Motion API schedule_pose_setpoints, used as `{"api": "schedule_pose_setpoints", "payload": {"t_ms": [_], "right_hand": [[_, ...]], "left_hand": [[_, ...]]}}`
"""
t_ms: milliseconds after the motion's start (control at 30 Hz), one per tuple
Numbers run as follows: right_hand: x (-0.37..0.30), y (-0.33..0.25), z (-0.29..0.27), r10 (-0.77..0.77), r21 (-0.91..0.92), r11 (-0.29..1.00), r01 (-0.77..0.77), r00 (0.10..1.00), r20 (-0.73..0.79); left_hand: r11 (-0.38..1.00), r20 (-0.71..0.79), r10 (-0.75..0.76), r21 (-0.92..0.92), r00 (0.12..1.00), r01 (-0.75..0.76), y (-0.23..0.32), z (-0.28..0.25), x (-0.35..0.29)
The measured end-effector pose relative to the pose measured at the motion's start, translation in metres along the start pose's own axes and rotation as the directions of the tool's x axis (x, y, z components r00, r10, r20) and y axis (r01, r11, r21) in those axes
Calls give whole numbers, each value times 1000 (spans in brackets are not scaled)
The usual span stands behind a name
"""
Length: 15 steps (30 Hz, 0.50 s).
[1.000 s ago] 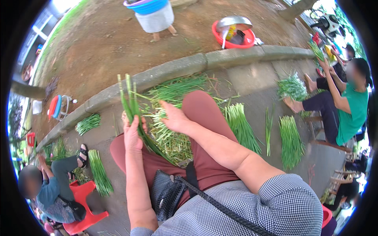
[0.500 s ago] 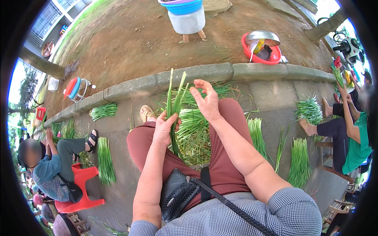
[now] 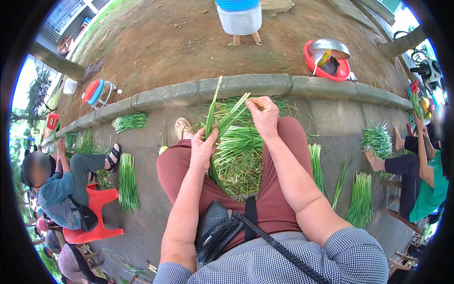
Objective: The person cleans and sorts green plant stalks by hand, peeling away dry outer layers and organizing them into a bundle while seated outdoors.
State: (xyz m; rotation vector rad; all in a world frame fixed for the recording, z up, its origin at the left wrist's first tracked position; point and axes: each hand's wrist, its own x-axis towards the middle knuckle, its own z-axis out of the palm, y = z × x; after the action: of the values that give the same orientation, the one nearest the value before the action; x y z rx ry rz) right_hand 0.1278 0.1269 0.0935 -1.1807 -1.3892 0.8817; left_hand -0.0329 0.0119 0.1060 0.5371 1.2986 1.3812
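My left hand [image 3: 205,149] is closed around a small bunch of chives [image 3: 226,122], long green stalks with pale ends pointing up and away from me. One stalk stands apart to the left of the others. At the pale tips, the thumb and fingers of my right hand [image 3: 265,116] pinch together; what exactly lies between them is partly hidden. Between my knees, below both hands, a loose heap of chives [image 3: 239,146] lies over a bed of trimmed bits and yellowed leaves [image 3: 236,177].
Chive bundles [image 3: 362,201] lie on the paving at both sides. A stone kerb [image 3: 246,85] runs across ahead; beyond it are a red basin [image 3: 331,71] and a white stool [image 3: 240,21] bearing a blue basket. Co-workers sit left, on a red stool [image 3: 101,208], and right.
My right hand has come down and right, its fingers closing at the chives' tips. The bunch in my left hand has spread, some stalks leaning right. The view has shifted slightly.
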Motion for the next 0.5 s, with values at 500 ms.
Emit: {"api": "schedule_pose_setpoints", "payload": {"t_ms": [500], "right_hand": [[2, 4, -12, 387, -166, 922, -350, 856, 342]], "left_hand": [[967, -123, 19, -248, 992, -50, 3, -29, 5]]}}
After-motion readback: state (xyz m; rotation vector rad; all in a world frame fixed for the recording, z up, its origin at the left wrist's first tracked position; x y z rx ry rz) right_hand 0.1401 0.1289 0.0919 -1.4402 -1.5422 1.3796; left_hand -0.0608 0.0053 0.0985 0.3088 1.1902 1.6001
